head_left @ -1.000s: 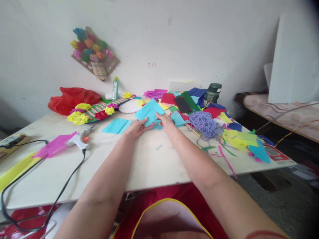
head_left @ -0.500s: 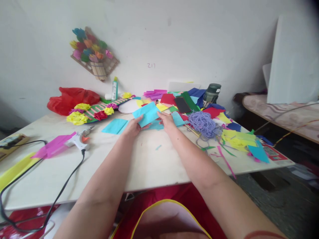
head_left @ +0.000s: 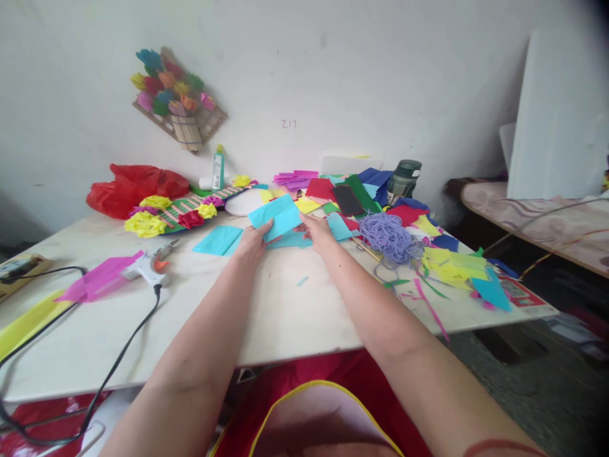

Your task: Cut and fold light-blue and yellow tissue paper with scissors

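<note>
A light-blue piece of tissue paper [head_left: 276, 216] is held up over the table between both hands. My left hand [head_left: 254, 240] pinches its lower left part, thumb on top. At its right edge my right hand [head_left: 316, 232] is closed, fingers partly hidden behind the paper. More light-blue paper [head_left: 290, 239] lies beneath and behind the hands. To the left rests a folded light-blue piece [head_left: 217, 240], flat on the table. Close behind it is a green decorated board [head_left: 183, 216] with yellow, red and purple paper flowers.
A glue gun [head_left: 147, 266] with a black cord lies at left beside pink paper [head_left: 102, 279]. On the right are a heap of purple yarn [head_left: 386, 236], coloured paper scraps [head_left: 454, 266], a black phone [head_left: 348, 200] and a dark bottle [head_left: 404, 181]. A glue bottle [head_left: 217, 168] stands near the wall.
The held blue paper has shifted slightly left along with my left hand. My right hand stays at about the same spot. The camera view has moved slightly.
</note>
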`<state>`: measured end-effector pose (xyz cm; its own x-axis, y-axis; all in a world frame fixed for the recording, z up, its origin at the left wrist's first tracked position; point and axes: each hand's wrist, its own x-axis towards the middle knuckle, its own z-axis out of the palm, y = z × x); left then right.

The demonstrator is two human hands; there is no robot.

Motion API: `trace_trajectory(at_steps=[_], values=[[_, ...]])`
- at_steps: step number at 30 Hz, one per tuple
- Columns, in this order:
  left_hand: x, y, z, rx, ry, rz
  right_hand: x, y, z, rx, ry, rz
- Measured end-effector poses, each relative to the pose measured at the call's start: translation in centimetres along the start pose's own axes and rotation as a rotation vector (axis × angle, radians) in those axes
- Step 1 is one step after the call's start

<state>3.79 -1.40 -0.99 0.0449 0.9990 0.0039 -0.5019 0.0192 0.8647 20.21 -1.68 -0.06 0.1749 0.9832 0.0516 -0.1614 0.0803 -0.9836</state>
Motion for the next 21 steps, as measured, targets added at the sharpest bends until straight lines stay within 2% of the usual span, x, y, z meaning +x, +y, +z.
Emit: trace_trajectory(at_steps=[2,6,9,12,18,21], values=[[0.0,0.2,-0.2,0.005,0.021,0.029,0.3,-0.5,-1.0,-0.224,0.031,-0.088],[-0.1,0.6,-0.5,-0.001,0.034,0.057,0.5,-1.7,-3.1,-1.019,0.209,-0.286],[-0.1,0.7,-0.8,-0.011,0.033,0.045,0.3,-2.2,-3.5,-1.416,0.128,-0.180],[0.1,0.6,-1.0,-0.031,0.030,0.039,-0.1,-2.2,-3.2,-1.544,0.040,-0.119],[0.2,0.5,-1.2,-0.041,0.033,0.046,-0.2,-1.9,-2.6,-1.608,0.020,-0.078],[0.3,0.6,-1.3,-0.041,0.049,0.049,-0.2,-2.0,-2.7,-1.628,0.022,-0.123]])
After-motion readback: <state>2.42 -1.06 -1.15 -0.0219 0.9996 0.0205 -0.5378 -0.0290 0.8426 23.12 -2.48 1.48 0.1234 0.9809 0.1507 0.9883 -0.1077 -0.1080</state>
